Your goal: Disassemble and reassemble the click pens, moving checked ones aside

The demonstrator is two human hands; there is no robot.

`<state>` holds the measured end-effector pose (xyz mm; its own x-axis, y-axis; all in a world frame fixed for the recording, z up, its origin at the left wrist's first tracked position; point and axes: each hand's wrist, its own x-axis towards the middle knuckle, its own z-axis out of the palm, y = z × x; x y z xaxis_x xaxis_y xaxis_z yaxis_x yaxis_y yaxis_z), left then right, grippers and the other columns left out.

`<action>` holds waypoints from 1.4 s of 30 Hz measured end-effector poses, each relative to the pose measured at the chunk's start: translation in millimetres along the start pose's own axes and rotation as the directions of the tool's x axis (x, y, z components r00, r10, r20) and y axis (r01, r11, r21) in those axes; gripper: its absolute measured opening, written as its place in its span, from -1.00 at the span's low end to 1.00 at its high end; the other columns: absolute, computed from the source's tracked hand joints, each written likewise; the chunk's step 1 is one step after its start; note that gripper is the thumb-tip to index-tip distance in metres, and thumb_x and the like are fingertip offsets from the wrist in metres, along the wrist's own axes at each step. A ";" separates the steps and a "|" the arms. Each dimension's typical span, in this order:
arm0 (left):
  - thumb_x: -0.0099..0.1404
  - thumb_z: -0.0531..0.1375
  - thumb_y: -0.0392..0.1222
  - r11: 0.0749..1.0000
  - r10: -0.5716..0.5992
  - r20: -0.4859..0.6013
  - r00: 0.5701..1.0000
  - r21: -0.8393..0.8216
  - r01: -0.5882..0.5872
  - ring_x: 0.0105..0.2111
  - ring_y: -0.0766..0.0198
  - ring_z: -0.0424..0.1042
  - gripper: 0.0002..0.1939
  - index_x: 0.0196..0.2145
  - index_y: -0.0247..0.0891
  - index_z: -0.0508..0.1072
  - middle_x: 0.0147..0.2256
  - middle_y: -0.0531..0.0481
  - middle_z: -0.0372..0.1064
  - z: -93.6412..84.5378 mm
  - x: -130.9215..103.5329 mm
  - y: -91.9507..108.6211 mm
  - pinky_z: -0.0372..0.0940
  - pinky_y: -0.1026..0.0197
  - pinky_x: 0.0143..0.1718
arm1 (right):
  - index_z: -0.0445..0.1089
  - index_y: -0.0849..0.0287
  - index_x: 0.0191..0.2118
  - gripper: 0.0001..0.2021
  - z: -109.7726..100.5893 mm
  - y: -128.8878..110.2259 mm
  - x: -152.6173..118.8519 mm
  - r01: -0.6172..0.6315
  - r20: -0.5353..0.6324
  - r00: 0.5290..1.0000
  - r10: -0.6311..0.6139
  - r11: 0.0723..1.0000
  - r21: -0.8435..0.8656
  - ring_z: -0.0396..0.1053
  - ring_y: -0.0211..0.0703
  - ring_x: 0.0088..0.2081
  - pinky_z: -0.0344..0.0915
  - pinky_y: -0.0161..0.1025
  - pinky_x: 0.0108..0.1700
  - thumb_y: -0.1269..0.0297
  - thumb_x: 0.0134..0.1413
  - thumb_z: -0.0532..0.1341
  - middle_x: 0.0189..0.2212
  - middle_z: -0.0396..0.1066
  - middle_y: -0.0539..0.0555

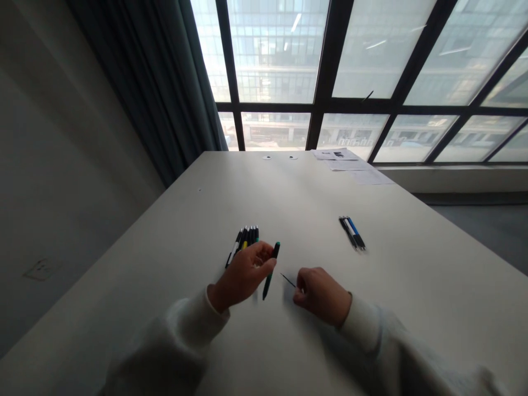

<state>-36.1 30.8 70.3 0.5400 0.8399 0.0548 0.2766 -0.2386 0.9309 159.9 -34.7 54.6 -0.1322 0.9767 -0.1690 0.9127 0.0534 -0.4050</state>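
My left hand pinches a dark green pen that stands at a steep tilt, its green end up. To the right, my right hand is closed on a thin dark refill, whose tip points up and left toward the pen. The pen and the refill are apart. Behind my left hand lies a row of several pens, black with white, yellow and green parts, partly covered by the hand. Farther right, a small group of pens, black, white and blue, lies side by side.
The white table stretches toward large windows. Paper sheets lie at its far right edge. Two small white pieces, left and right, are near the far edge. A dark curtain hangs at the left.
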 end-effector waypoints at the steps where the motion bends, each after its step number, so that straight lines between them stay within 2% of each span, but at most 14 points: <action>1: 0.30 0.17 -0.13 0.998 0.033 -0.011 0.999 -0.057 -0.034 -0.30 0.26 0.43 -0.81 -0.21 -0.30 0.41 -0.32 -0.02 0.43 -4.4 -0.9 5.3 0.32 0.21 -0.22 | 0.42 0.21 -0.44 -0.96 -11.5 1.1 0.9 0.033 -0.039 0.999 -0.029 0.994 0.106 0.36 -0.23 -0.46 0.19 -0.32 -0.39 0.41 -0.06 0.22 -0.51 0.45 0.04; 4: 0.32 0.19 -0.12 0.971 0.087 -0.011 0.996 -0.222 -0.088 -0.26 0.27 0.44 -0.82 -0.20 -0.29 0.39 -0.29 -0.02 0.44 -11.5 -4.4 21.7 0.34 0.21 -0.19 | 0.35 0.20 -0.47 -0.92 -52.7 1.9 3.2 0.079 -0.165 0.986 -0.006 0.897 0.435 0.21 -0.30 -0.54 0.13 -0.34 -0.48 0.36 -0.01 0.21 -0.59 0.32 -0.05; 6: 0.34 0.19 -0.12 0.949 0.098 0.030 0.995 -0.303 -0.085 -0.24 0.25 0.48 -0.82 -0.19 -0.29 0.38 -0.28 -0.03 0.46 -11.3 -5.5 33.4 0.37 0.19 -0.16 | 0.33 0.20 -0.44 -0.88 -78.5 -2.3 4.3 0.177 -0.244 0.970 -0.025 0.761 0.624 0.18 -0.33 -0.55 0.12 -0.35 -0.49 0.30 0.07 0.21 -0.58 0.29 -0.07; 8: 0.33 0.22 -0.13 0.935 0.094 0.085 0.992 -0.349 -0.058 -0.23 0.21 0.52 -0.81 -0.18 -0.29 0.38 -0.26 -0.04 0.48 -8.7 -4.3 45.7 0.41 0.15 -0.18 | 0.33 0.20 -0.41 -0.86 -97.5 -9.7 5.0 0.262 -0.315 0.949 -0.026 0.622 0.738 0.14 -0.36 -0.58 0.10 -0.37 -0.53 0.28 0.11 0.22 -0.60 0.25 -0.10; 11: 0.27 0.29 -0.14 0.935 0.081 0.116 0.990 -0.352 -0.035 -0.25 0.17 0.56 -0.78 -0.19 -0.29 0.41 -0.27 -0.07 0.52 -3.4 1.6 61.7 0.46 0.12 -0.20 | 0.33 0.19 -0.37 -0.90 -111.1 -20.2 6.2 0.393 -0.418 0.908 -0.036 0.419 0.819 0.16 -0.38 -0.62 0.10 -0.39 -0.59 0.31 0.14 0.22 -0.61 0.25 -0.10; 14: 0.22 0.33 -0.20 0.932 0.099 0.099 0.990 -0.359 -0.058 -0.27 0.18 0.57 -0.79 -0.20 -0.28 0.45 -0.28 -0.05 0.55 1.1 8.7 68.2 0.47 0.15 -0.21 | 0.33 0.17 -0.33 -0.97 -112.4 -22.5 8.1 0.507 -0.532 0.847 -0.014 0.323 0.799 0.21 -0.37 -0.66 0.12 -0.41 -0.66 0.37 0.14 0.20 -0.57 0.30 -0.07; 17: 0.21 0.34 -0.26 0.932 0.122 0.093 0.988 -0.352 -0.082 -0.27 0.20 0.58 -0.79 -0.18 -0.29 0.49 -0.28 -0.05 0.57 4.3 13.9 63.8 0.48 0.19 -0.20 | 0.34 0.15 -0.29 -0.99 -110.1 -18.9 10.3 0.596 -0.633 0.774 0.017 0.318 0.738 0.23 -0.36 -0.67 0.13 -0.41 -0.71 0.39 0.14 0.18 -0.52 0.36 -0.03; 19: 0.22 0.33 -0.26 0.940 0.130 0.097 0.987 -0.328 -0.092 -0.26 0.20 0.58 -0.78 -0.15 -0.29 0.51 -0.27 -0.07 0.58 6.0 16.0 58.3 0.48 0.20 -0.20 | 0.33 0.14 -0.30 -0.98 -109.3 -16.7 11.9 0.626 -0.664 0.748 0.001 0.331 0.706 0.26 -0.35 -0.66 0.17 -0.40 -0.71 0.39 0.13 0.18 -0.49 0.38 -0.03; 25: 0.23 0.33 -0.21 0.969 0.125 0.083 0.989 -0.225 -0.103 -0.32 0.23 0.57 -0.80 -0.17 -0.27 0.54 -0.29 -0.07 0.59 8.0 17.8 48.6 0.48 0.24 -0.26 | 0.35 0.15 -0.31 -0.93 -109.5 -14.3 15.1 0.647 -0.685 0.727 -0.035 0.367 0.668 0.32 -0.33 -0.63 0.25 -0.36 -0.66 0.46 0.11 0.17 -0.47 0.40 -0.03; 37: 0.21 0.34 -0.27 0.968 0.162 0.045 0.986 -0.203 -0.149 -0.34 0.30 0.55 -0.83 -0.21 -0.26 0.55 -0.32 0.00 0.57 6.4 15.4 48.7 0.47 0.29 -0.26 | 0.36 0.16 -0.34 -0.93 -104.4 -19.3 9.4 0.686 -0.738 0.674 -0.045 0.410 0.601 0.31 -0.33 -0.63 0.26 -0.32 -0.63 0.46 0.09 0.18 -0.47 0.40 -0.02; 39: 0.21 0.34 -0.27 0.968 0.156 0.046 0.987 -0.204 -0.143 -0.35 0.30 0.54 -0.83 -0.21 -0.26 0.55 -0.32 0.00 0.57 6.7 15.3 49.6 0.46 0.30 -0.31 | 0.36 0.16 -0.33 -0.92 -105.8 -19.4 7.6 0.669 -0.720 0.691 -0.072 0.442 0.598 0.33 -0.31 -0.60 0.28 -0.31 -0.59 0.48 0.09 0.19 -0.46 0.40 -0.01; 42: 0.20 0.35 -0.26 0.969 0.142 0.039 0.989 -0.209 -0.131 -0.35 0.29 0.54 -0.82 -0.21 -0.28 0.55 -0.33 -0.01 0.56 6.9 15.0 51.1 0.47 0.30 -0.33 | 0.37 0.16 -0.32 -0.91 -106.9 -17.5 6.1 0.614 -0.654 0.743 -0.139 0.530 0.585 0.35 -0.28 -0.53 0.32 -0.30 -0.53 0.49 0.06 0.21 -0.45 0.40 0.00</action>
<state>-8.4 27.9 116.2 0.6041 0.7780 0.1724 0.0310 -0.2391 0.9705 184.4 -7.5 156.7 0.0283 0.8546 0.5184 0.1762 0.5063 -0.8442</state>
